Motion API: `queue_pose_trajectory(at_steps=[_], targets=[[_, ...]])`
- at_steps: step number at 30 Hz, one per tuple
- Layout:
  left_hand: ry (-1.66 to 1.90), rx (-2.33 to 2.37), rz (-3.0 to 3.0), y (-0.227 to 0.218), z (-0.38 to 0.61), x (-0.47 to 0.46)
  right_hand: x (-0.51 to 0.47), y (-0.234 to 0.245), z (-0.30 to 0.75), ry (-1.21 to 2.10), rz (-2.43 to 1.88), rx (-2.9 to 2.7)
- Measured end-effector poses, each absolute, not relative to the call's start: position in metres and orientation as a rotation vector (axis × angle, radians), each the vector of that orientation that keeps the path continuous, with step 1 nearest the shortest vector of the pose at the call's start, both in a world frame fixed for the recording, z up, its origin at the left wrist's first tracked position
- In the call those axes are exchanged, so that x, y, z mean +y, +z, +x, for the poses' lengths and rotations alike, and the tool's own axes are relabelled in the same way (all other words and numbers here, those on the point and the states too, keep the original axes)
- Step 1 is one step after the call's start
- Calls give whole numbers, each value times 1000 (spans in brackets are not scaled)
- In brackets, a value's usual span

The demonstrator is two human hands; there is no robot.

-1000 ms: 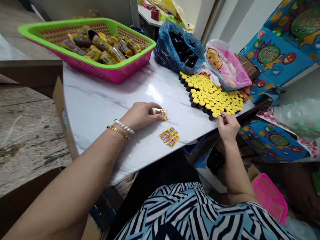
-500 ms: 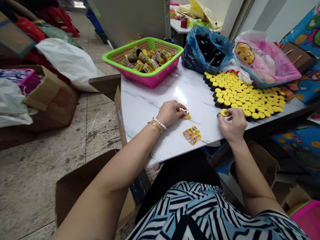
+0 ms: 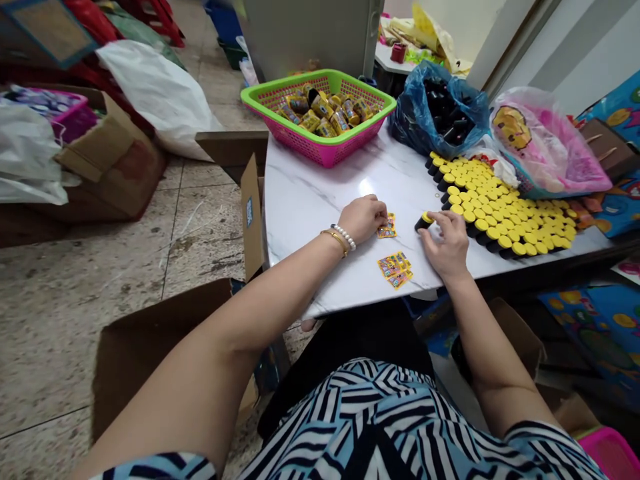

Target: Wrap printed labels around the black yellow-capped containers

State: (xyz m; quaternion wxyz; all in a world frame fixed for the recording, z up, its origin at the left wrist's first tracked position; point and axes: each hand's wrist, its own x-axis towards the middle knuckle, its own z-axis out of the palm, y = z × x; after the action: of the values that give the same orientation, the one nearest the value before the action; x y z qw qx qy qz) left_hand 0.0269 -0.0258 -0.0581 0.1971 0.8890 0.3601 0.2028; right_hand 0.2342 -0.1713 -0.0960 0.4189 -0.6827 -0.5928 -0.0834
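Yellow-capped black plastic tube (image 3: pixel 423 221) lay tilted against the fingertips of the right hand (image 3: pixel 445 243), held in a narrow pinch just beside a tightly packed block of upright yellow-capped black tubes (image 3: pixel 505 220). The left hand (image 3: pixel 363 220), wearing a pearl bracelet (image 3: pixel 344 237) and a gold bangle (image 3: pixel 334 241), sat low and curled, its fingers touching a small printed foil sachet (image 3: pixel 385 227), though I could not tell whether they gripped it. A small pile of similar printed foil sachets (image 3: pixel 395 270) lay flat nearby, between the hands and closer to the edge of the white marble-patterned surface (image 3: pixel 315 200). Farther back on that surface stood a pink plastic basket with a bright green rim (image 3: pixel 280 93), filled with yellow-labelled packaged tubes (image 3: pixel 325 120). To its right sat a blue plastic bag (image 3: pixel 413 117) holding black tubes (image 3: pixel 440 100), and beyond that a translucent pink plastic bag (image 3: pixel 545 150).
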Motion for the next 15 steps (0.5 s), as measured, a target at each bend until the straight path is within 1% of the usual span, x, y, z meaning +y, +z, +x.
queue_pose_trajectory(at_steps=[3, 6, 10, 15], targets=[[659, 1018, 2435, -61, 27, -24, -183, -85, 223, -336, -1720, -1425], [877, 1069, 2334, -53, 25, -26, -195, -70, 206, -261, -1647, -1403], [1260, 1083, 2194, -32, 19, -34, -189, -49, 188, 80, -1502, -1320], [1358, 938, 2225, -19, 12, -45, -127, -24, 178, 642, -1384, -1204]])
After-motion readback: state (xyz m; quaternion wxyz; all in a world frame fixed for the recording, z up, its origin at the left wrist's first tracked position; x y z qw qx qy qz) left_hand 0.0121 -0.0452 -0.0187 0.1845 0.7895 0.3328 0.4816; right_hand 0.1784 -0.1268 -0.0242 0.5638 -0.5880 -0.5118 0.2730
